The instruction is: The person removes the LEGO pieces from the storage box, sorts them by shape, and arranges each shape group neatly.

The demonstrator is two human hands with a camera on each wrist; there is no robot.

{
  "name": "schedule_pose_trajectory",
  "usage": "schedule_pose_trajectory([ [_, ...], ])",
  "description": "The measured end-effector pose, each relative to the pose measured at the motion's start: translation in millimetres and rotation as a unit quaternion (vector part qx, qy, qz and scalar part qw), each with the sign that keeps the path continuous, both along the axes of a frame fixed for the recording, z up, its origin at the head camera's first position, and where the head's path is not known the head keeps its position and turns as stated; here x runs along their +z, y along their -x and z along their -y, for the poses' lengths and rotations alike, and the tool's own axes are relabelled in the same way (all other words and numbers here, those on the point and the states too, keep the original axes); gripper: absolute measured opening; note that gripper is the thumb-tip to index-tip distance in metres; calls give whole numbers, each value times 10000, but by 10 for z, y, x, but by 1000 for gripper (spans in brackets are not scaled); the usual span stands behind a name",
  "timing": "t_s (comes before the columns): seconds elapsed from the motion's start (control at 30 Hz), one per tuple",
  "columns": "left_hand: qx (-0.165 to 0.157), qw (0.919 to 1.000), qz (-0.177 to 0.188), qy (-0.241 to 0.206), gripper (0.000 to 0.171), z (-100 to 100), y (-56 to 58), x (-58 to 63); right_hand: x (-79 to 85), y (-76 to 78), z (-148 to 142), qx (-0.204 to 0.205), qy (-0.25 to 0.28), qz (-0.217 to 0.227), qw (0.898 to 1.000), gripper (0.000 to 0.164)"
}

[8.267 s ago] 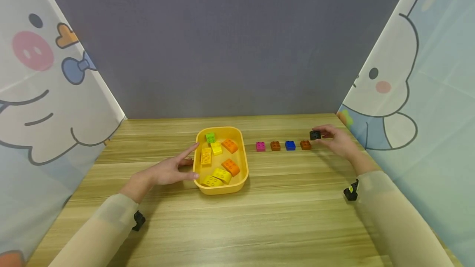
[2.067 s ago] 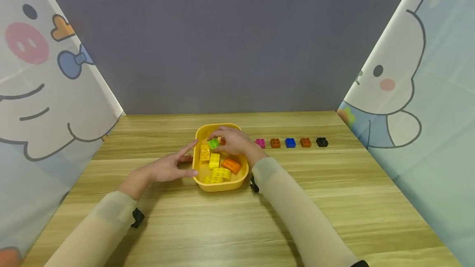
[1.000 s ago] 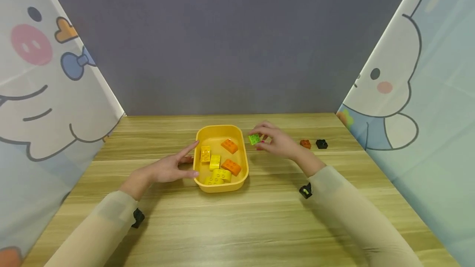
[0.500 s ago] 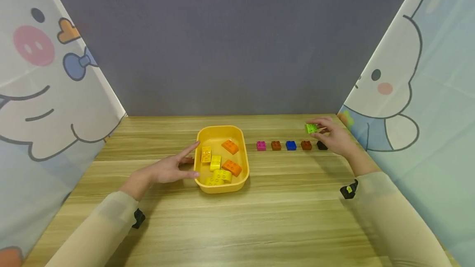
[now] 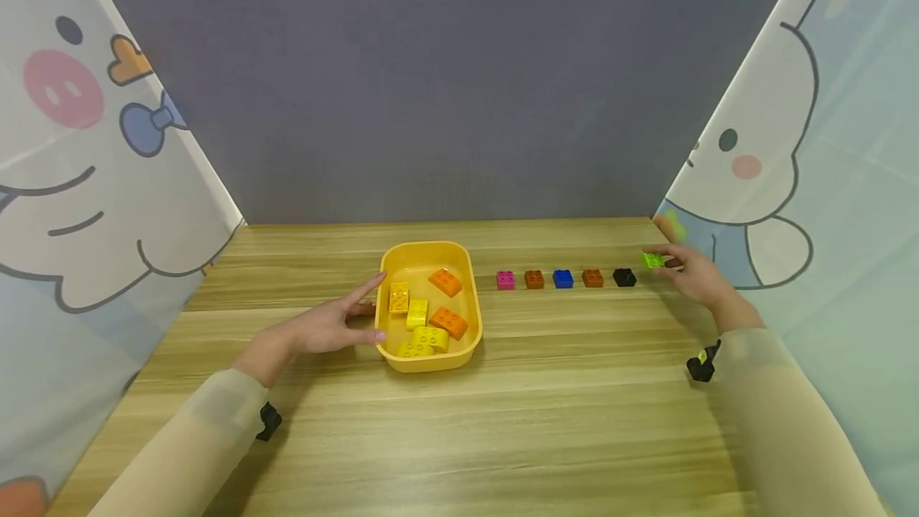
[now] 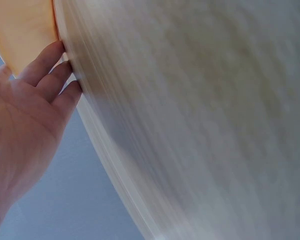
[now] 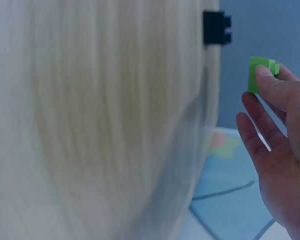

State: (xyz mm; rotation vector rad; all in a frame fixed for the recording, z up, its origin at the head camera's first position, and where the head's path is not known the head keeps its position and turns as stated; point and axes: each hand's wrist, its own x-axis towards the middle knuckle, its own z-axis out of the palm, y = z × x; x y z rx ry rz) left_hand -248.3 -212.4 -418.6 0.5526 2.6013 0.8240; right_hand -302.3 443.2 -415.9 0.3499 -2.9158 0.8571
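My right hand [image 5: 693, 276] pinches a lime-green toy building brick [image 5: 652, 260] between thumb and fingers, just past the right end of a row of bricks. In the right wrist view the green brick [image 7: 254, 75] is held off the tabletop, apart from the black brick [image 7: 213, 27]. The row runs from a pink brick [image 5: 506, 280] through brown, blue and brown ones to the black brick [image 5: 625, 278]. My left hand [image 5: 323, 325] rests with spread, straight fingers against the left side of a yellow bin [image 5: 465, 359]; the left wrist view shows its fingers [image 6: 50, 70] beside the bin wall.
Inside the bin lie several yellow bricks [image 5: 399, 298] and two orange bricks [image 5: 446, 283]. A grey panel [image 5: 445, 86] stands behind the wooden table [image 5: 459, 437]. Printed cartoon curtains [image 5: 754, 182] flank it on both sides.
The black brick has been set at the row's right end. My right hand has since taken the green brick from the bin and carried it right, past the black one. My left hand stays put.
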Motion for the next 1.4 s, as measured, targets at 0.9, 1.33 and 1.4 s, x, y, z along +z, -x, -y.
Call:
schedule_pose_trajectory([
  [0.9,-18,10000,30,-22,103,1,29,-27,-294,118,-259,-130,-421,480,9979,46],
  [1.33,72,10000,42,-38,102,-9,-2,-21,-242,77,-273,-136,-98,602,9980,55],
  [1.4,67,10000,36,-35,102,-12,2,-18,-183,39,-239,-126,4,560,9984,54],
])
